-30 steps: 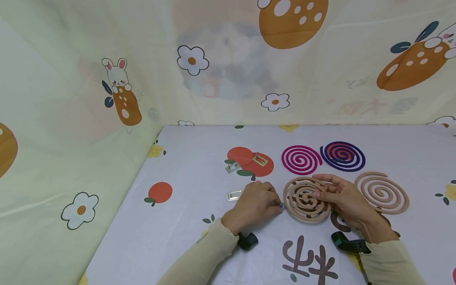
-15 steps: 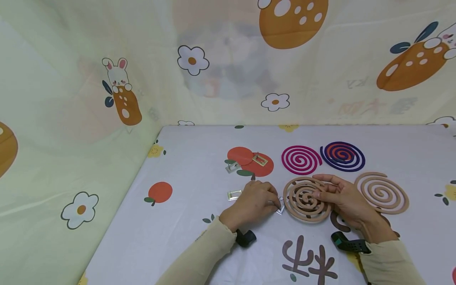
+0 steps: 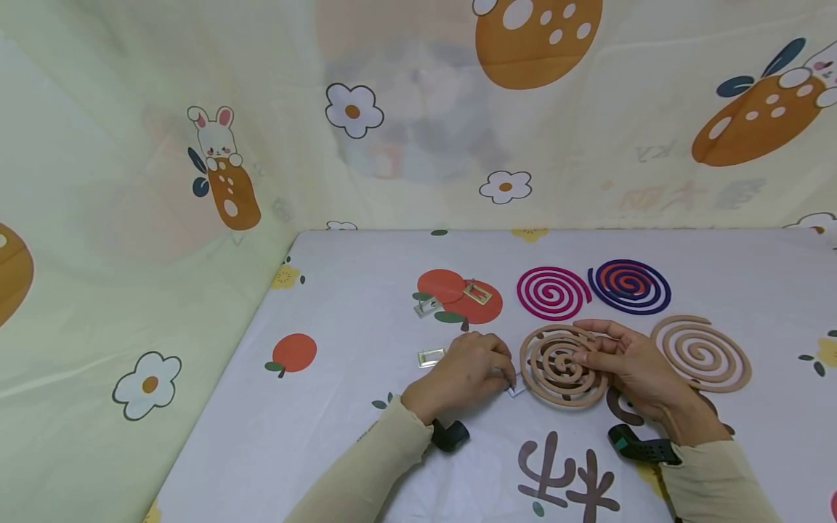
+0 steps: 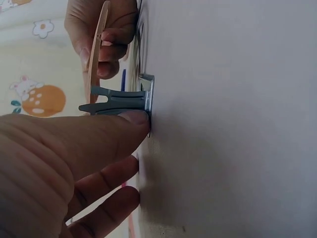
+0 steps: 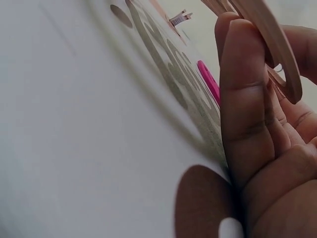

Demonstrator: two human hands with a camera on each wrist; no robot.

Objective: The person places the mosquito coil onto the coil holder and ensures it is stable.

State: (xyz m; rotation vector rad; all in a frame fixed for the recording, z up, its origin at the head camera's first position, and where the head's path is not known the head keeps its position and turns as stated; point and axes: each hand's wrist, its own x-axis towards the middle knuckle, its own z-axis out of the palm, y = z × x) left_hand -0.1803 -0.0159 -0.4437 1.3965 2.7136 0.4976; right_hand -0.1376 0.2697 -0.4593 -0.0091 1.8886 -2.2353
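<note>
My left hand (image 3: 466,376) pinches the upright part of a small metal mosquito coil stand (image 4: 121,101) between thumb and finger, its flat base on the table. My right hand (image 3: 644,372) holds a tan mosquito coil (image 3: 564,365) by its right side, thumb on top and fingers beneath. In the left wrist view the coil is tilted up on edge, close behind the stand's prongs. From the right wrist, the coil's outer band (image 5: 272,37) shows among the fingers, raised over the table with its shadow below.
Another tan coil (image 3: 701,354) lies right of my right hand. Behind are a pink coil (image 3: 551,293) and a dark blue and orange coil (image 3: 629,287). Further metal stands lie to the left: one stand (image 3: 431,358) near my left wrist, a silver stand (image 3: 427,307) and a gold-toned stand (image 3: 478,293).
The left hand has drawn back slightly to the left and turned the stand a little, so more of its base shows beside the fingers. The right hand and its coil stay in place.
</note>
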